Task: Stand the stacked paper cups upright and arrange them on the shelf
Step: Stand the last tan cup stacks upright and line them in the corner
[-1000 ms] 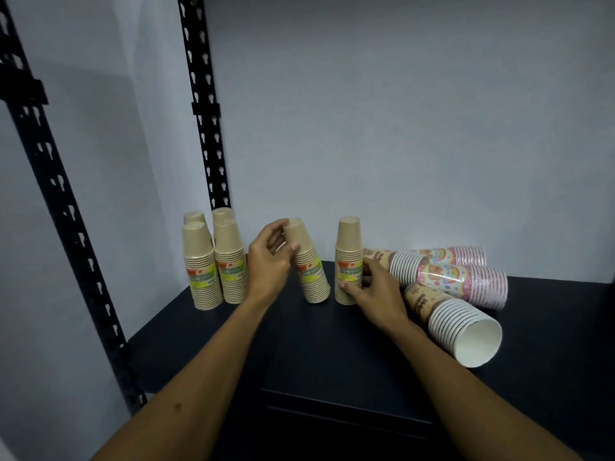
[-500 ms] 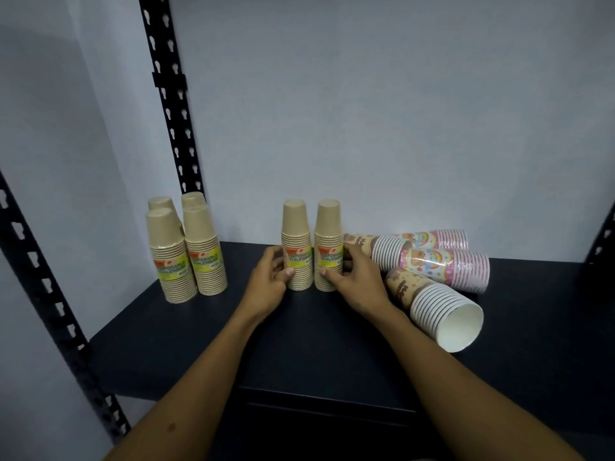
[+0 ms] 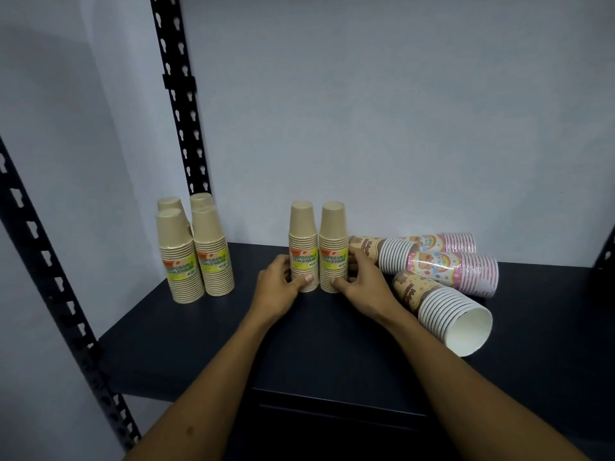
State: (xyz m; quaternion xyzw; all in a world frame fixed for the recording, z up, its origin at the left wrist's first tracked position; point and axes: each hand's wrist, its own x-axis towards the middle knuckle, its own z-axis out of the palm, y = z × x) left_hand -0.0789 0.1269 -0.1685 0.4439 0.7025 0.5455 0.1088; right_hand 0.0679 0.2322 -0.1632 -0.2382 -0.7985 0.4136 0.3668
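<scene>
Two tan cup stacks stand upright side by side at the middle of the dark shelf. My left hand grips the base of the left stack, and my right hand grips the base of the right stack. Several more tan stacks stand upright in a group at the back left. To the right, patterned stacks lie on their sides: a brown-and-white one nearest me with its open mouth facing front, two pink ones behind it, and another brown one behind my right hand.
Black perforated uprights stand at the back left, front left and far right. A pale wall closes the back and left of the shelf. Bare shelf surface lies between the two tan groups and along the front edge.
The left-hand stack, tilted a second ago, now stands upright against the right one. Both hands have dropped to the stacks' bases. The camera has shifted, so everything sits differently in view.
</scene>
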